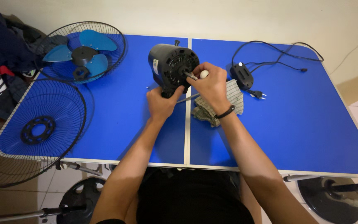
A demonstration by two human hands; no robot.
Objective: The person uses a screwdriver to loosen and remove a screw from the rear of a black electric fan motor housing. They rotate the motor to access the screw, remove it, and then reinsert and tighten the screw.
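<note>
Item: black fan motor housing [171, 68], lying mid-table [295, 132] on the blue top. My left hand [161, 101] is clamping its lower edge in a full grip; my right hand [212, 85] is pinching a white-handled tool [204, 74] at the shaft [190, 75]. Step: working the shaft end. Next calls for steady bracing.

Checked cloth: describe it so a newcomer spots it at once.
Start at the blue folding table and find its centre seam. Just right of it, under the right hand and its wrist, lies the checked cloth, crumpled. It is the only soft, grey-patterned item; the black switch box beside it is hard plastic with a cord.
</note>
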